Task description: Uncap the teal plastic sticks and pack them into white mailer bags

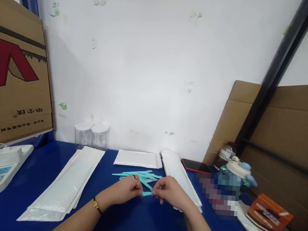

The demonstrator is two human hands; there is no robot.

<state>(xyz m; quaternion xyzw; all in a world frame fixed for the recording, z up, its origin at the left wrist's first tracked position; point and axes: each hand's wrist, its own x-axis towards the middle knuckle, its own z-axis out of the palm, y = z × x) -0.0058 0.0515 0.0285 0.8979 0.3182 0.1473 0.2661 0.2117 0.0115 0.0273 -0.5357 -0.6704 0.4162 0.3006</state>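
Observation:
Between my two hands a short turquoise strip [147, 193] is pinched by its ends. My left hand [127, 190], with a ring and a gold bracelet, has thumb and fingers closed on one end. The other end sits in the closed fingers of my right hand [170, 192]. Just beyond them lies a loose pile of thin turquoise strips [140, 174] on the blue tabletop [131, 217]. My hands partly cover the near side of this pile. What the strips are exactly I cannot make out.
White padded envelopes [61, 186] lie at left, more envelopes [182, 182] at right, and a white packet [136, 159] behind. Two clear jars [91, 135] stand by the wall. A phone [196, 165], a teal bottle [236, 173] and an orange box [269, 216] are at right; a power strip [11, 175] at left.

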